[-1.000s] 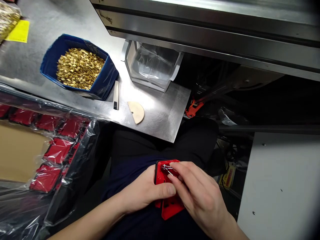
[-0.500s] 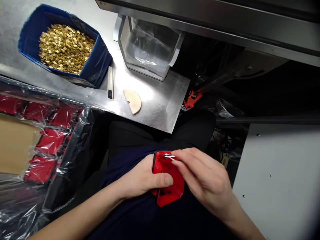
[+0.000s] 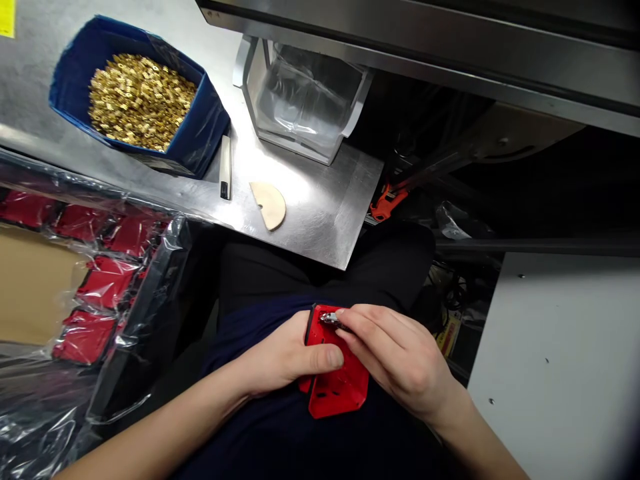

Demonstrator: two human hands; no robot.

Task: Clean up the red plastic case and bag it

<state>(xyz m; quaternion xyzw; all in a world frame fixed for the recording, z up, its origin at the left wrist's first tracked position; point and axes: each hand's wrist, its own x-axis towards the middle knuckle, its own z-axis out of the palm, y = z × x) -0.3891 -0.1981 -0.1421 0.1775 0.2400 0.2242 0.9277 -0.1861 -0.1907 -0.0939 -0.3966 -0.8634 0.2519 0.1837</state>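
A red plastic housing (image 3: 345, 383) with a black edge is held over my lap, its hollow side facing up. My left hand (image 3: 290, 357) grips its left side, the thumb lying across the inside. At the upper part of the housing, my right hand (image 3: 395, 353) pinches a small shiny metal piece (image 3: 329, 319) between thumb and fingertips. The metal piece lies against the inner wall near the top left corner; its far end is hidden by my fingers.
A blue bin (image 3: 215, 123) of small brass parts, a grey bin (image 3: 330, 153), a white-handled tool (image 3: 225, 167) and a half-round disc (image 3: 270, 205) stand on the metal table. A plastic-lined box (image 3: 135, 320) holds red parts at left. A grey panel (image 3: 565, 353) is at right.
My right hand has moved slightly left with the metal piece, which is now closer to the housing's top left corner. The housing has tilted a little. The whole view has shifted slightly.
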